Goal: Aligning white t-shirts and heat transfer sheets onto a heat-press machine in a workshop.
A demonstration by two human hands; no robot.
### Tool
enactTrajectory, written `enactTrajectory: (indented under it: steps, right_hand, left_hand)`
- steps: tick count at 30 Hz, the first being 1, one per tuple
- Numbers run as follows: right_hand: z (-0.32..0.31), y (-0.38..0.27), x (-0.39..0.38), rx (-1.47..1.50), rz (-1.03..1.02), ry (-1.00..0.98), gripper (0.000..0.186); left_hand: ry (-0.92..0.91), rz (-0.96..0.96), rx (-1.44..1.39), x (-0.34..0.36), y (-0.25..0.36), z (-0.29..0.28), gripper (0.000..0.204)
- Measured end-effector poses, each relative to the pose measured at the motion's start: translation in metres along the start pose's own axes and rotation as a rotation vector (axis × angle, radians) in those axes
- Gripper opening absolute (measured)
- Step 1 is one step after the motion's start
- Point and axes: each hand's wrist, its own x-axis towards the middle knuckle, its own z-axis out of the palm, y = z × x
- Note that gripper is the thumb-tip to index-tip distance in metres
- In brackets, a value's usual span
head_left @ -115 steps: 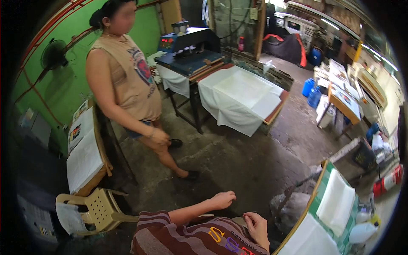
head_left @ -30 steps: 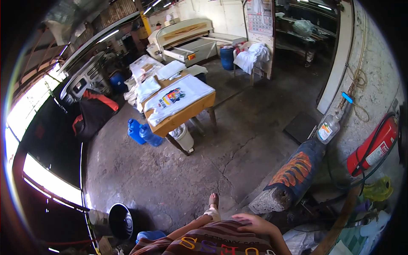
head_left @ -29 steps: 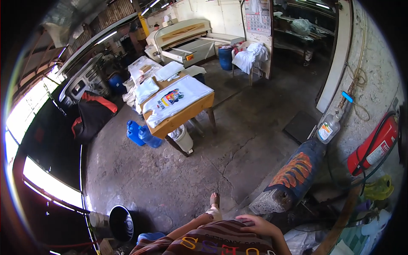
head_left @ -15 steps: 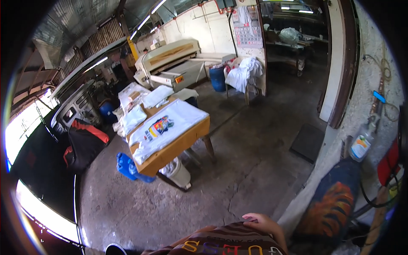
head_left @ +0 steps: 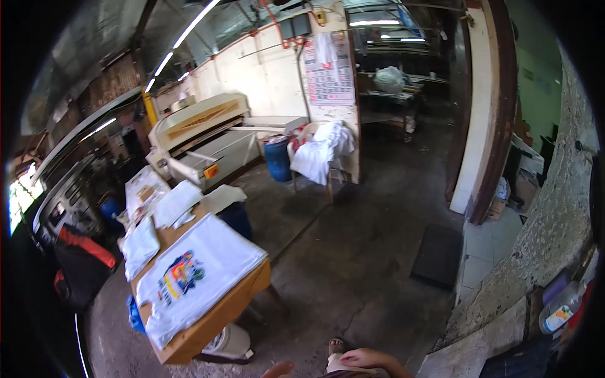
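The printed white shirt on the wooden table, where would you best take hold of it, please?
Probably at the near hem of the printed white shirt, which droops over the wooden table edge. It lies flat, so pinch that loose edge from the aisle side.

My right hand (head_left: 368, 359) lies low at the bottom edge, palm down, fingers loosely curled and holding nothing, the wrist running off to the right. Of my left hand (head_left: 279, 370) only a tip shows at the edge; its pose is cut off.
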Motion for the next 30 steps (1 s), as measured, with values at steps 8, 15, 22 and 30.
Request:
enactTrajectory:
  steps: [8,15,22,30]
  right_hand:
    - [-0.097,0.035,0.131,0.382,-0.259,-0.187,0.043]
    - [-0.151,0.040,0.182,0.809,-0.070,-0.565,0.042]
    - [-0.214,0.078,0.217,0.812,-0.125,-0.468,0.041]
    - [-0.345,0.070,0.280,0.443,0.272,-0.209,0.039]
  left_hand:
    - [-0.007,0.060,0.164,0.111,0.028,-0.160,0.033]
    - [0.447,-0.318,-0.174,0.098,0.126,-0.254,0.031]
    - [0.061,-0.588,0.126,0.104,0.000,-0.215,0.035]
    - [-0.012,-0.547,-0.046,0.185,0.036,-0.314,0.033]
